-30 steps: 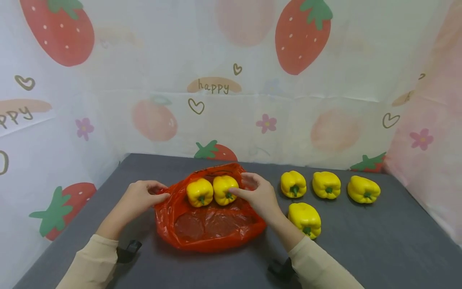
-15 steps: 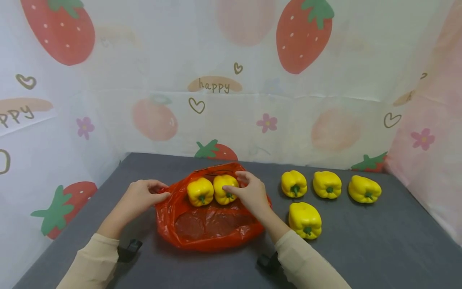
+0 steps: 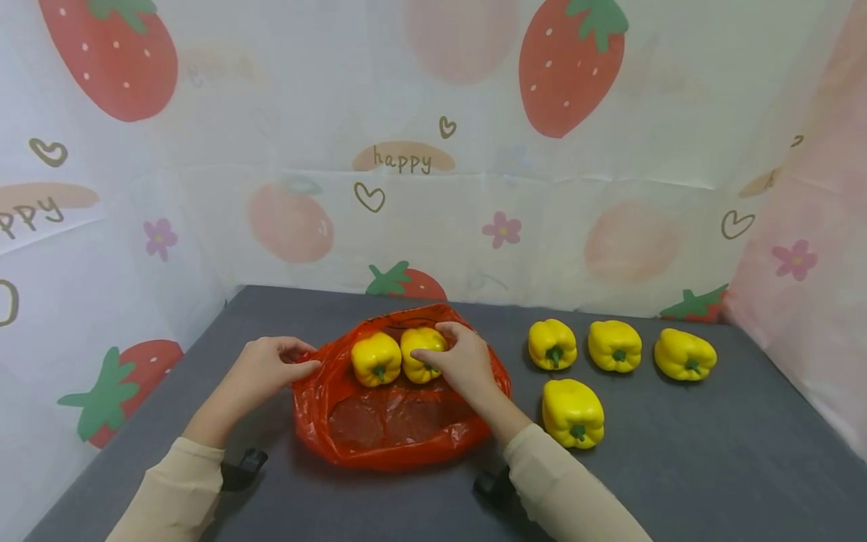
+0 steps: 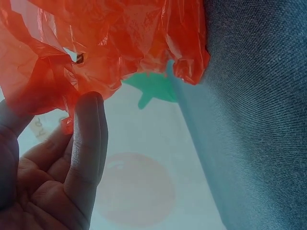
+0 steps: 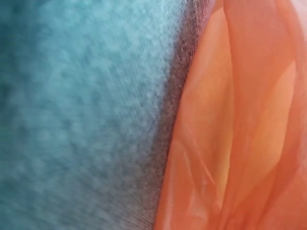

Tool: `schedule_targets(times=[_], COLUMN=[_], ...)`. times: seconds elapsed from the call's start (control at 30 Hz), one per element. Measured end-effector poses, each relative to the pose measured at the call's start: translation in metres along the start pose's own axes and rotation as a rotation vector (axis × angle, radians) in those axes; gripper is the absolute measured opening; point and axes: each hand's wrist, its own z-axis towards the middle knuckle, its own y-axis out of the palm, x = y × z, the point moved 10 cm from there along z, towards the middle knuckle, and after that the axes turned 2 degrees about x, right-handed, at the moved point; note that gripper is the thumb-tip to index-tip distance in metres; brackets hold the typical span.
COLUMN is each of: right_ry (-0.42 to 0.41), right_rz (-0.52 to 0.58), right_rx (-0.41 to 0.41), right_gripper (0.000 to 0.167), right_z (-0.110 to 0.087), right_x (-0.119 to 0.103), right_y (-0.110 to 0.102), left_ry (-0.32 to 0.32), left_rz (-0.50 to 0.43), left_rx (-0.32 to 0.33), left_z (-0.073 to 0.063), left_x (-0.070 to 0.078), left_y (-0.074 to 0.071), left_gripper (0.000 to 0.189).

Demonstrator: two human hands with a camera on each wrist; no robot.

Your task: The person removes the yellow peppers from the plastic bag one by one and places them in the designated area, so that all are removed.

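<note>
A red plastic bag (image 3: pixel 400 455) lies on the table with its mouth spread open. Inside it, two yellow bell peppers sit side by side: a left pepper (image 3: pixel 374 357) and a right pepper (image 3: pixel 415 342), green stems facing me. My left hand (image 3: pixel 260 370) pinches the bag's left rim between thumb and fingers; the left wrist view shows the thin film (image 4: pixel 105 48) gathered at the fingertips. My right hand (image 3: pixel 470 365) reaches over the bag's right side and grips the right pepper, thumb across its front and fingers at its upper right. In the right wrist view, bag film (image 5: pixel 206 158) hides the fingers.
Right of the bag stand several more yellow bell peppers: a back row of three, with its middle pepper (image 3: pixel 613 346), and one nearer pepper (image 3: pixel 572 412) close to the right forearm. The dark grey table (image 3: pixel 711 459) ends at a strawberry-printed cloth backdrop (image 3: pixel 542 226).
My right hand has moved left, its thumb and fingers closing in around the right pepper. The left hand has stayed at the bag's rim, and both peppers remain in place.
</note>
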Motion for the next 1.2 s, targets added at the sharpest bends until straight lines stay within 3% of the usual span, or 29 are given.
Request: schedule_targets(times=[0.33,0.8,1.2], right_ry=[-0.005,0.029,0.053], right_rz=[-0.011,-0.120,-0.066], right_rx=[-0.010,-0.019,0.016], right_gripper=[0.062,0.062,0.063], right_z=[0.005,0.004,-0.004], right_x=[-0.001,-0.001,0.000], right_y=[0.009,0.014,0.002], left_ry=[-0.013,-0.001,-0.004], left_rz=[-0.013,-0.007,0.004], left_rx=[-0.005,0.001,0.005], left_z=[0.000,0.000,0.000], left_x=[0.000,0.002,0.000], left_y=[0.001,0.000,-0.001], left_gripper=[0.037,0.036,0.036])
